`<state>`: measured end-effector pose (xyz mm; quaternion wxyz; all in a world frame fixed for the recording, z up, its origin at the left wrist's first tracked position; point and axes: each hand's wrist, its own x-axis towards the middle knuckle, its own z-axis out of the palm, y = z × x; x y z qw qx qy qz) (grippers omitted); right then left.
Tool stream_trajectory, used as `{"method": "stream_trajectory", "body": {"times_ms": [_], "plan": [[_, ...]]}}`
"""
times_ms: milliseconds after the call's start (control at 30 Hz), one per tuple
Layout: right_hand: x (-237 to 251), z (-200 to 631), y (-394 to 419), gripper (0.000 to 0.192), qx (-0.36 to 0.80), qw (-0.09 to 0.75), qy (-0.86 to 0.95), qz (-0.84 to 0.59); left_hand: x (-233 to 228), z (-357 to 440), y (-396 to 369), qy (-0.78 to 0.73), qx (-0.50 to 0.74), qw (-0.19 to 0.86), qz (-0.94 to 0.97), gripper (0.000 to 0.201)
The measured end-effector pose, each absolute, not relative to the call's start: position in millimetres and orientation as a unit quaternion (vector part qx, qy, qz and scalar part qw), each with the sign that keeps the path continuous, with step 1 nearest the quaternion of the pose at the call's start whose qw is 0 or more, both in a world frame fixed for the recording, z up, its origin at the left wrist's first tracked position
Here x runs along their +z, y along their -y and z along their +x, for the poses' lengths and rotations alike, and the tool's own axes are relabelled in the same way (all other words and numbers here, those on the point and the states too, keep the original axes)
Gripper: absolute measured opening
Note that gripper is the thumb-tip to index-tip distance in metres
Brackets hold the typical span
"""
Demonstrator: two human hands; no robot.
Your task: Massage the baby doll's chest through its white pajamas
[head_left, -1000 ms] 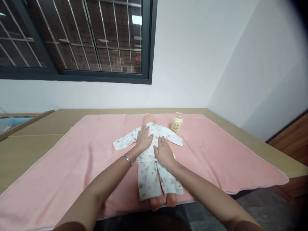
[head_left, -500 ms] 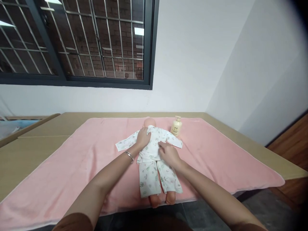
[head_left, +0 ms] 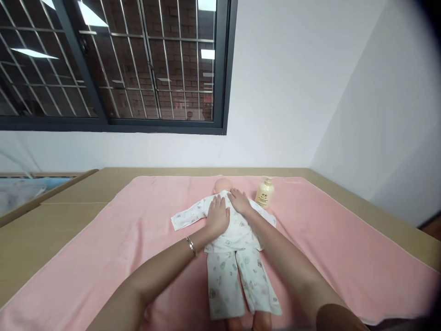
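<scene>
A baby doll (head_left: 237, 239) in a white printed top and trousers lies on a pink blanket (head_left: 155, 276), its head at the far side and its feet towards me. On the left of its upper body rests my left hand (head_left: 218, 217), flat with fingers stretched out. My right hand (head_left: 240, 201) lies by the doll's right shoulder, just below the head, its fingers extended. Neither hand grips anything. The forearm behind my right hand covers part of the doll's side and sleeve.
A pale yellow pump bottle (head_left: 264, 194) stands on the blanket just right of the doll's shoulder. The wooden tabletop (head_left: 79, 216) shows around the blanket. Behind it are a white wall (head_left: 275, 92) and a barred window (head_left: 155, 69).
My right hand has moved up the doll from its lower torso to its shoulder, and its fingers are now stretched. My left hand has slid slightly down the torso. The view has tilted up.
</scene>
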<state>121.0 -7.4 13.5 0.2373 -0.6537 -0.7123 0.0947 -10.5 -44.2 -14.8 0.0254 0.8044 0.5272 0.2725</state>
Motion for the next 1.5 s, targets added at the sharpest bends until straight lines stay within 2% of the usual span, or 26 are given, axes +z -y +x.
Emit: {"method": "stream_trajectory", "body": {"times_ms": [167,333,500,600,767,933,1067,1200,1400,1500], "plan": [[6.2,121.1,20.6,0.059,0.061,0.224,0.712,-0.663,-15.1,-19.8,56.0,-0.542,0.261,0.047,0.798,0.053],[-15.5,108.4,76.4,0.059,0.01,0.214,0.774,-0.595,6.7,-23.5,20.5,-0.533,0.344,0.094,0.767,0.038],[-19.3,107.9,114.8,0.057,0.028,0.206,0.793,-0.572,4.9,-15.0,-1.9,-0.549,0.361,0.093,0.748,0.034],[-7.4,112.5,104.4,0.053,0.056,0.242,0.779,-0.576,-5.1,-11.2,2.9,-0.545,0.372,0.076,0.747,0.037],[7.6,120.7,42.9,0.048,0.062,0.311,0.74,-0.593,-17.5,-13.6,9.3,-0.542,0.368,0.056,0.754,0.043],[-6.9,124.0,8.9,0.047,0.054,0.322,0.727,-0.605,-22.9,-16.4,8.7,-0.567,0.34,0.056,0.748,0.051],[-21.3,125.9,9.0,0.048,0.049,0.35,0.704,-0.616,-23.1,-14.9,4.0,-0.565,0.324,0.062,0.756,0.05],[-21.8,125.5,9.6,0.05,0.056,0.342,0.703,-0.621,-25.2,-15.9,-5.0,-0.559,0.325,0.069,0.76,0.047],[-16.9,116.8,25.9,0.062,0.075,0.273,0.715,-0.639,-26.5,-23.1,-14.6,-0.531,0.32,0.095,0.779,0.05],[-17.0,115.5,33.3,0.062,0.084,0.268,0.721,-0.634,-24.3,-22.3,-12.6,-0.525,0.317,0.085,0.785,0.051]]}}
